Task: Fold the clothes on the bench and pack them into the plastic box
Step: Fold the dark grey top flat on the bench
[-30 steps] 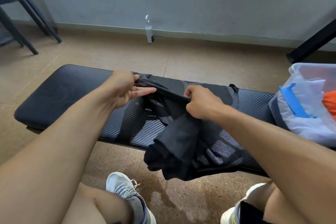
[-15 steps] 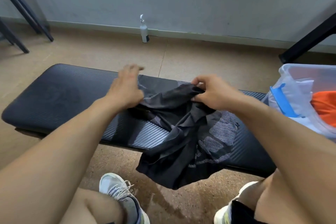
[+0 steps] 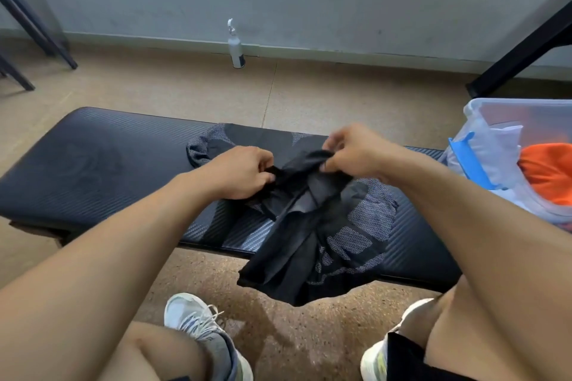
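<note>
Left hand [image 3: 240,172] moved right; both hands pinch black garment [image 3: 312,226] top edge, right hand [image 3: 356,150] opposite; hem overhangs bench [image 3: 93,164].

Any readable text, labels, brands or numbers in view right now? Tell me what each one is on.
None can be read.
Bottle by the wall: too small and blurred to show any label.
Black garment, bench, plastic box, shoes: no lettering visible.

Both hands pinch a black garment [image 3: 309,226] bunched at the bench's [image 3: 93,164] middle, left hand [image 3: 240,172] beside right hand [image 3: 356,151]. The garment's lower part hangs over the bench's near edge. A clear plastic box [image 3: 495,111] holding an orange cloth [image 3: 548,170] sits at the right end.
</note>
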A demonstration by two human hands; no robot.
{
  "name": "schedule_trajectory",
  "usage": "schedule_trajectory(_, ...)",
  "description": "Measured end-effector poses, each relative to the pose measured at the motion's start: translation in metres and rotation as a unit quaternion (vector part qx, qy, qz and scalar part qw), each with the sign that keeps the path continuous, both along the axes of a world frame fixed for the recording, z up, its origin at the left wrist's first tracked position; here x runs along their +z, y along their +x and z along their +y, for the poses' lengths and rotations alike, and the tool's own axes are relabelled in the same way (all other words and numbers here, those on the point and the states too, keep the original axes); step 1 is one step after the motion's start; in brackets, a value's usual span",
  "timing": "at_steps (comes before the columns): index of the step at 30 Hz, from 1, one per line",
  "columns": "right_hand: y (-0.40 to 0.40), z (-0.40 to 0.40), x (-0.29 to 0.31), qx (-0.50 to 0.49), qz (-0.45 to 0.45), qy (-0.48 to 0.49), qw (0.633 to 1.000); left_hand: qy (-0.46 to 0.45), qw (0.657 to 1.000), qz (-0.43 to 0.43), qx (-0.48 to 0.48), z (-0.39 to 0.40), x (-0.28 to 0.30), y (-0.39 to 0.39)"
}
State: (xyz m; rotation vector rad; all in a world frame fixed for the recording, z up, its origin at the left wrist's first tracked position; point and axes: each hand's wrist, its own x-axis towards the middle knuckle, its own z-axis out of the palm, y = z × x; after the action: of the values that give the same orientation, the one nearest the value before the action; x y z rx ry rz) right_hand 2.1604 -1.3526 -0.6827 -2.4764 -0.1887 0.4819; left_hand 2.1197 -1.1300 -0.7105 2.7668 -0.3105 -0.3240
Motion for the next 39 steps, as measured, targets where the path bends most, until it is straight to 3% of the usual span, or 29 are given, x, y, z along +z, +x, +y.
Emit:
schedule_trajectory(2, 0.004, 0.002, 0.000, -0.080, -0.066, 0.135, 0.985, 0.003, 0.998, 0.061, 0.007, 0.003, 0.011, -0.003)
schedule_trajectory(4, 0.004, 0.008, 0.001, -0.096, -0.110, 0.222, 0.964, 0.006, 0.988, 0.151, 0.008, 0.008, 0.023, -0.007)
schedule_trajectory(7, -0.002, 0.019, 0.001, -0.065, -0.132, 0.277, 0.950, -0.058, 0.956, 0.284, 0.050, 0.016, 0.032, -0.017)
schedule_trajectory(9, -0.008, 0.028, 0.000, -0.026, -0.106, 0.305, 0.946, -0.134, 0.939, 0.302, 0.097, 0.018, 0.034, -0.023)
schedule_trajectory(14, -0.021, 0.047, -0.002, 0.022, -0.064, 0.364, 0.929, -0.302, 0.945, 0.081, 0.093, 0.007, 0.033, -0.020)
schedule_trajectory(20, -0.039, 0.055, -0.002, -0.106, -0.044, 0.365, 0.924, -0.357, 0.921, -0.023, 0.153, -0.001, 0.026, -0.008)
schedule_trajectory(22, -0.056, 0.056, 0.002, -0.091, -0.056, 0.268, 0.957, -0.379, 0.902, -0.038, 0.206, 0.000, 0.024, -0.003)
schedule_trajectory(24, -0.071, 0.058, 0.001, -0.010, -0.027, 0.115, 0.993, -0.393, 0.881, -0.047, 0.258, 0.001, 0.022, 0.001)
schedule_trajectory(27, -0.077, 0.064, -0.013, 0.100, 0.016, -0.069, 0.993, -0.394, 0.864, -0.053, 0.309, 0.006, 0.020, 0.007)
schedule_trajectory(29, -0.072, 0.063, -0.014, 0.105, -0.008, -0.105, 0.989, -0.386, 0.859, -0.052, 0.333, 0.013, 0.017, 0.011)
schedule_trajectory(34, -0.046, 0.048, 0.001, 0.089, 0.037, -0.040, 0.995, -0.355, 0.859, -0.041, 0.365, 0.034, 0.014, 0.014)
schedule_trajectory(37, -0.032, 0.039, 0.003, 0.015, 0.033, 0.086, 0.996, -0.357, 0.859, -0.035, 0.366, 0.044, 0.011, 0.015)
schedule_trajectory(39, -0.024, 0.033, 0.005, -0.052, 0.044, 0.198, 0.978, -0.363, 0.856, -0.032, 0.367, 0.048, 0.010, 0.014)
